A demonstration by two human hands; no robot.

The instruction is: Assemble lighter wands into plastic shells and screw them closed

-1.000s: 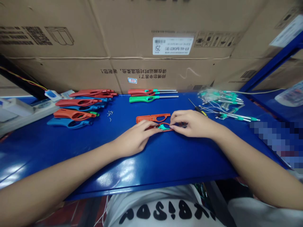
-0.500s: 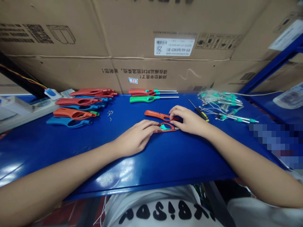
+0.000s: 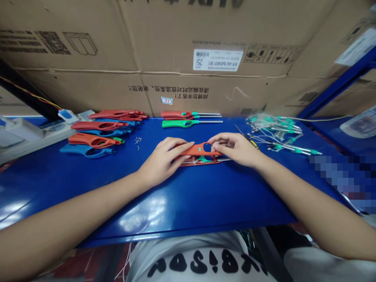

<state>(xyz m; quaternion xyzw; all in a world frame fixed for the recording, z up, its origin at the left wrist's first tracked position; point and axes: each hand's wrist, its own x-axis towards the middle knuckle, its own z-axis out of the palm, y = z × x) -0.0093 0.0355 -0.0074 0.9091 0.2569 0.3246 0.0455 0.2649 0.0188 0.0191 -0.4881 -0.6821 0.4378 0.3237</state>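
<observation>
Between both hands is an orange lighter casing half, turned outer face up and held just above the matching lower casing half on the table. My left hand grips its left end between thumb and fingers. At the trigger-loop end, my right hand pinches the same piece. Inside the lower half I see a green trigger, thin wires and a metal rod pointing right. Whether the two halves touch is unclear. Fingers hide both ends of the upper half.
Lighter casings in red, orange and blue are piled at left, with small screws beside them. Assembled lighters lie behind my hands. Metal rods with wires and a partly hidden screwdriver lie right. Cardboard stands behind.
The upper casing half has come off the table and moved toward me, over the lower half. My left hand has shifted left and now grips its end.
</observation>
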